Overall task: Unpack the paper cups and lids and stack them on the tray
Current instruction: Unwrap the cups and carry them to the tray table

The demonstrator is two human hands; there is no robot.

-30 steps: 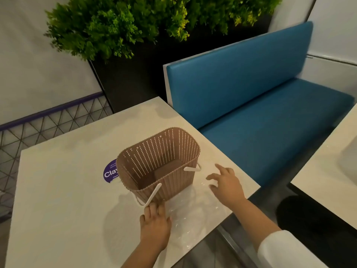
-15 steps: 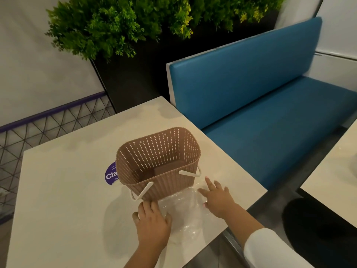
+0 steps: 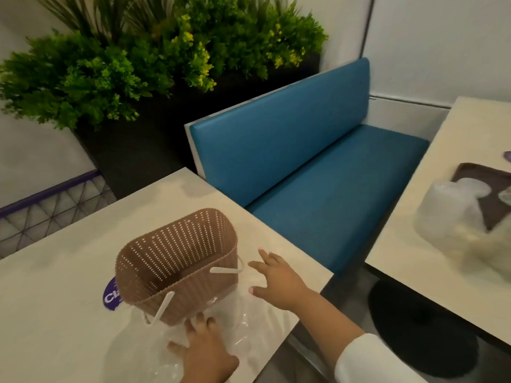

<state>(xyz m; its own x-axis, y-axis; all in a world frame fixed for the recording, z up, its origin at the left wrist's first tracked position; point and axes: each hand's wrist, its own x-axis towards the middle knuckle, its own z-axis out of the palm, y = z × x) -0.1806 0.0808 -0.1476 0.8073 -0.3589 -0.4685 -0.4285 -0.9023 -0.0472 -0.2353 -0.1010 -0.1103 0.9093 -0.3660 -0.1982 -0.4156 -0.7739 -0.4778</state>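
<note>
Left hand [image 3: 204,352]: grip wide, flat on clear plastic wrap [image 3: 235,327].
Right hand [image 3: 279,277]: grip wide, fingers spread beside brown basket [image 3: 177,261].
Tray [image 3: 495,194]: well apart, on far surface [image 3: 431,217].

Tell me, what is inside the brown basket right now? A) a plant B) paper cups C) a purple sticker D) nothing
D: looking down into the brown basket, only its bare floor and holed walls show, with no cups or lids in it.
</note>
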